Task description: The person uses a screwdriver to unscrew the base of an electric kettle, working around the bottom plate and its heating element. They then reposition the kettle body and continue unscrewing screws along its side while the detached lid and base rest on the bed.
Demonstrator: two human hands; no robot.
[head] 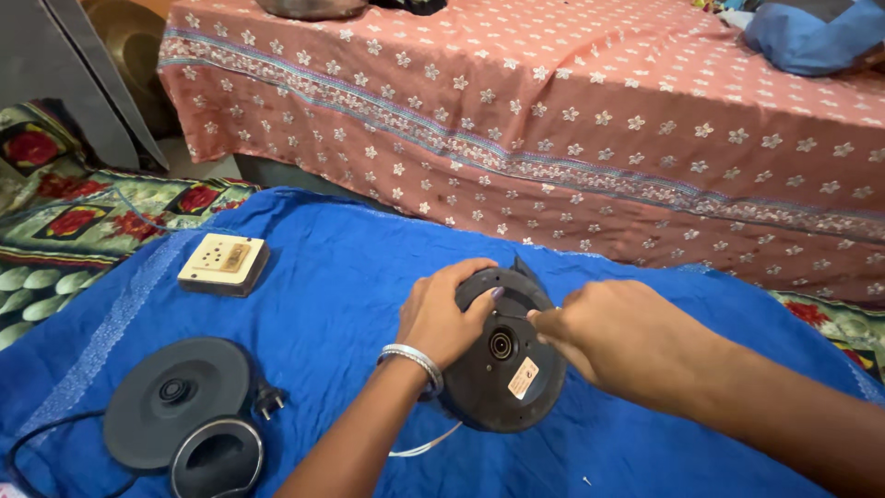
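1. On the blue cloth (323, 277), near its middle, lies a black kettle (505, 369), turned underside up, its round bottom with the centre socket facing the camera.
2. Left hand (442, 314) cups the kettle's upper left edge, fingers curled over the rim, holding it steady.
3. Right hand (613, 337) is pinched narrow around a thin tool whose tip touches the bottom plate; what kind of tool I cannot tell.
4. Risk, as I judge it: the tip could slip off the smooth plate toward the left fingers, which sit just beside it.
5. Soft cloth gives under pressure, so the kettle may rock or roll.
6. Further left lie the base (177, 398), a lid (218, 456) and a socket box (224, 263), well apart; a small part dropped on the cloth could be lost in its folds.
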